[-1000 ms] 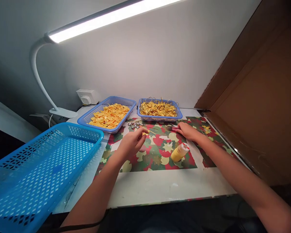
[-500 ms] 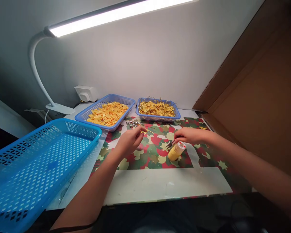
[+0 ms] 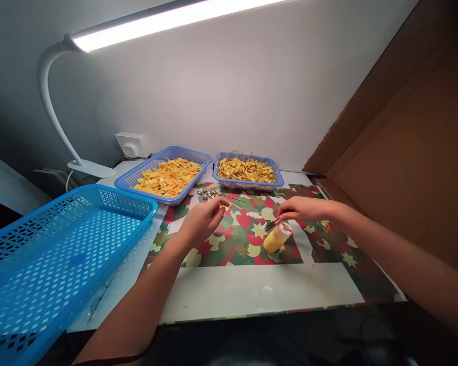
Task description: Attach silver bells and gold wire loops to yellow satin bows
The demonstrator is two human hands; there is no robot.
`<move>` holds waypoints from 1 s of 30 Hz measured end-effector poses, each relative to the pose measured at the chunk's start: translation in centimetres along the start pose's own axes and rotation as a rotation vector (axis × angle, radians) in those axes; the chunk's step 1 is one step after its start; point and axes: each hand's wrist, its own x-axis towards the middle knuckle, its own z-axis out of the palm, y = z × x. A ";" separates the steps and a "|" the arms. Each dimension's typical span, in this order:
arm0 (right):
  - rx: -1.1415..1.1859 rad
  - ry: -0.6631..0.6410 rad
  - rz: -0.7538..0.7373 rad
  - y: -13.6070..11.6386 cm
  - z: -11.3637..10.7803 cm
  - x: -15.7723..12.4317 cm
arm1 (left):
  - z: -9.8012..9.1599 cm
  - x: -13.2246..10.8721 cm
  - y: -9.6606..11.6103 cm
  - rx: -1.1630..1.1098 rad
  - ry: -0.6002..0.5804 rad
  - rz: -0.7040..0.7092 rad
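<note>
At the middle of the table, my left hand is closed in a pinch on a small yellow ribbon piece, mostly hidden by the fingers. A thin yellow strip sticks out to its right. My right hand grips small dark thread snips, their blades pointing left. Just in front of the snips stands a spool of yellow thread, tilted in view, its white and red end up. Beyond my left hand lie several shiny silver bells and a thin wire.
A blue basket holds yellow ribbon pieces; another blue basket holds ribbon pieces with gold ties. A larger blue basket stands at left, below a lit desk lamp. Cardboard walls the right side.
My right hand has shifted slightly right, and the snips' blades, spread before, now look closer together. My left hand keeps its pinch. The view has shifted slightly.
</note>
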 end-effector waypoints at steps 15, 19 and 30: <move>0.156 0.275 -0.040 0.4 0.3 -1.7 | -0.2 0.0 0.1 0.018 -0.002 -0.002; 0.229 0.319 -0.047 -0.9 2.2 -3.6 | -0.2 0.0 0.1 0.030 -0.020 -0.019; 0.390 0.723 0.209 5.2 -0.1 -3.1 | 0.2 0.2 -0.9 0.101 -0.042 0.003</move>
